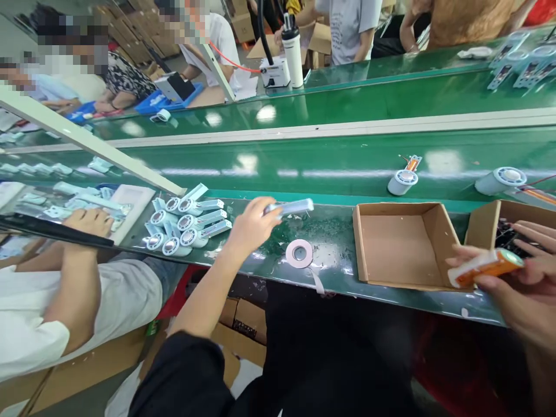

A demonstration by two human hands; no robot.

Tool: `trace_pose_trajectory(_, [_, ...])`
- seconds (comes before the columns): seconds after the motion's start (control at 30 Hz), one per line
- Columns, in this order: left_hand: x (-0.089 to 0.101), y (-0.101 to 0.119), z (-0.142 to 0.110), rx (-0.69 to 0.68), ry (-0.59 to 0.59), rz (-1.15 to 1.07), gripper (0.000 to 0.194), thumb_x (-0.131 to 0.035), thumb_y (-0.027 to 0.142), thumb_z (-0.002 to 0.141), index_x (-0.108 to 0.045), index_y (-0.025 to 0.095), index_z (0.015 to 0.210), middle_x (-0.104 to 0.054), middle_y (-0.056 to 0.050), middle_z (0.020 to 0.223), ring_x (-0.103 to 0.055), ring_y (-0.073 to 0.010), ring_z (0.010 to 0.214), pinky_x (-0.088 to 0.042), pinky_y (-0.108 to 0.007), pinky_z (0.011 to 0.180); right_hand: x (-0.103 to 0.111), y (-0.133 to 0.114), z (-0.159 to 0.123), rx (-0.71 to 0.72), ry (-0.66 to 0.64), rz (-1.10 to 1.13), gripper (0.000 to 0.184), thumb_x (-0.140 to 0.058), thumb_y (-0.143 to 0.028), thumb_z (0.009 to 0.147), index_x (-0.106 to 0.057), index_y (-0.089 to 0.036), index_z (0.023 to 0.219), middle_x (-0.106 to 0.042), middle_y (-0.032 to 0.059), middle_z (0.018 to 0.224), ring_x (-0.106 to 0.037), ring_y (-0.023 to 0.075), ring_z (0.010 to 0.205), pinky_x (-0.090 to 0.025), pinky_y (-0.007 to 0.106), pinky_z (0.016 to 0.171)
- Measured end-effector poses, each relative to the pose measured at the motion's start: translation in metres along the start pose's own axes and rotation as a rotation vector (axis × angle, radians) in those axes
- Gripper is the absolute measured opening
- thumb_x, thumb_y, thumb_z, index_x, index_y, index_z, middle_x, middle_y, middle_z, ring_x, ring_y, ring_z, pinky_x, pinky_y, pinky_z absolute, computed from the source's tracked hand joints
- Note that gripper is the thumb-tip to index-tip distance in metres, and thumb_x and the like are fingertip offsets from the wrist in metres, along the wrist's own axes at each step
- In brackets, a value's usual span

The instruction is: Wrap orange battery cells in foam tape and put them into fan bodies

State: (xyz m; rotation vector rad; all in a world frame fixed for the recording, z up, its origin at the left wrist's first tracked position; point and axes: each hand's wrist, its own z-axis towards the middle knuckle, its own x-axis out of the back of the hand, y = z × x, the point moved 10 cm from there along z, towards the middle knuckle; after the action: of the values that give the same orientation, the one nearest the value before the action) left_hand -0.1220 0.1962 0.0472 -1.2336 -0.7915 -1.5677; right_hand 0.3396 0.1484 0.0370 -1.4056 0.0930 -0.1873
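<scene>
My left hand [253, 225] is closed around a slim light-blue plastic part [295, 207], held above the bench. Left of it lies a cluster of light-blue handheld-fan bodies [186, 221], with round heads and short handles. Below that hand is a roll of pale tape [299, 253], its loose end hanging over the bench edge. At the right edge, my right hand [516, 284] grips a white and orange battery-like piece [486, 269] between thumb and fingers, its other fingers spread. It is over the rim of an open cardboard box [402, 243].
A second cardboard box [482, 229] holds small dark parts. Two fan bodies [403, 182] with orange pieces rest on the green belt [321, 156]. A co-worker's hand [89, 223] is at left, near a slanting pale post [95, 142]. Other people stand across the belt.
</scene>
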Motion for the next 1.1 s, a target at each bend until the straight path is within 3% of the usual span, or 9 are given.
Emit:
trace_pose_trajectory(0.07, [-0.036, 0.015, 0.073, -0.076, -0.093, -0.040, 0.029, -0.058, 0.031, 0.101, -0.073, 0.030, 0.126, -0.057, -0.009, 0.143, -0.050, -0.0293, 0.137, -0.060, -0.037, 0.088, -0.033, -0.024, 0.038, 0.123, -0.124, 0.056, 0.052, -0.094, -0.029, 0.068, -0.044, -0.033, 0.079, -0.078, -0.0064, 0.087, -0.080, 0.0346, 0.099, -0.072, 0.052, 0.076])
trace_pose_trajectory(0.17, [-0.082, 0.031, 0.165, -0.133, -0.179, -0.124, 0.030, -0.056, 0.023, 0.099, -0.075, 0.028, 0.121, -0.052, -0.008, 0.146, -0.045, -0.0271, 0.141, -0.057, -0.035, 0.096, -0.085, -0.039, 0.092, 0.165, -0.240, 0.124, 0.057, -0.093, -0.028, 0.072, -0.042, -0.032, 0.097, -0.081, -0.0029, 0.098, -0.082, 0.0256, 0.088, -0.070, 0.041, 0.074])
trace_pose_trajectory(0.3, [-0.123, 0.048, 0.222, -0.142, -0.335, -0.204, 0.024, -0.061, 0.012, 0.085, -0.079, 0.023, 0.097, -0.060, -0.007, 0.140, -0.048, -0.0264, 0.137, -0.048, -0.035, 0.108, -0.139, -0.020, 0.150, 0.112, -0.348, 0.124, 0.058, -0.087, -0.037, 0.077, -0.043, -0.030, 0.114, -0.081, 0.0008, 0.103, -0.081, 0.0193, 0.089, -0.067, 0.037, 0.083])
trace_pose_trajectory(0.4, [-0.134, 0.050, 0.233, -0.118, -0.381, -0.228, 0.017, -0.069, 0.014, 0.079, -0.079, 0.023, 0.089, -0.071, -0.005, 0.128, -0.058, -0.0266, 0.123, -0.049, -0.035, 0.104, -0.163, 0.005, 0.181, 0.104, -0.393, -0.015, 0.059, -0.083, -0.037, 0.080, -0.049, -0.028, 0.127, -0.081, 0.0023, 0.105, -0.080, 0.0192, 0.095, -0.064, 0.038, 0.090])
trace_pose_trajectory(0.57, [-0.133, 0.047, 0.243, -0.064, -0.422, -0.285, 0.009, -0.073, 0.032, 0.084, -0.079, 0.027, 0.088, -0.076, 0.002, 0.123, -0.067, -0.0225, 0.110, -0.048, -0.030, 0.096, -0.199, 0.032, 0.214, 0.158, -0.440, -0.412, 0.039, -0.076, -0.035, 0.085, -0.069, -0.025, 0.122, -0.081, 0.0018, 0.102, -0.077, 0.0204, 0.098, -0.059, 0.037, 0.097])
trace_pose_trajectory(0.63, [-0.130, 0.046, 0.245, -0.041, -0.423, -0.304, 0.011, -0.071, 0.035, 0.087, -0.078, 0.028, 0.093, -0.078, 0.002, 0.120, -0.068, -0.0218, 0.109, -0.047, -0.028, 0.093, -0.215, 0.037, 0.221, 0.198, -0.460, -0.518, 0.041, -0.075, -0.034, 0.087, -0.070, -0.025, 0.126, -0.080, 0.0019, 0.103, -0.075, 0.0194, 0.099, -0.057, 0.034, 0.097])
trace_pose_trajectory(0.83, [-0.128, 0.042, 0.246, 0.061, -0.379, -0.344, 0.020, -0.057, 0.036, 0.098, -0.072, 0.028, 0.108, -0.079, -0.002, 0.112, -0.070, -0.0221, 0.103, -0.047, -0.029, 0.088, -0.251, 0.061, 0.219, 0.320, -0.617, -0.972, 0.038, -0.066, -0.043, 0.098, -0.065, -0.025, 0.131, -0.079, 0.0031, 0.106, -0.073, 0.0186, 0.097, -0.051, 0.026, 0.085])
trace_pose_trajectory(0.97, [-0.133, 0.044, 0.250, 0.120, -0.359, -0.381, 0.021, -0.053, 0.033, 0.100, -0.070, 0.027, 0.110, -0.078, -0.004, 0.113, -0.070, -0.0230, 0.104, -0.047, -0.030, 0.090, -0.256, 0.074, 0.211, 0.324, -0.721, -1.117, 0.033, -0.064, -0.043, 0.099, -0.067, -0.027, 0.128, -0.079, 0.0042, 0.104, -0.073, 0.0230, 0.093, -0.049, 0.028, 0.080])
trace_pose_trajectory(1.1, [-0.138, 0.048, 0.252, 0.165, -0.345, -0.420, 0.018, -0.055, 0.030, 0.099, -0.070, 0.026, 0.106, -0.078, -0.004, 0.112, -0.069, -0.0230, 0.106, -0.047, -0.031, 0.090, -0.263, 0.082, 0.208, 0.294, -0.792, -1.267, 0.044, -0.055, -0.053, 0.102, -0.064, -0.030, 0.138, -0.078, 0.0106, 0.112, -0.073, 0.0296, 0.100, -0.051, 0.034, 0.083])
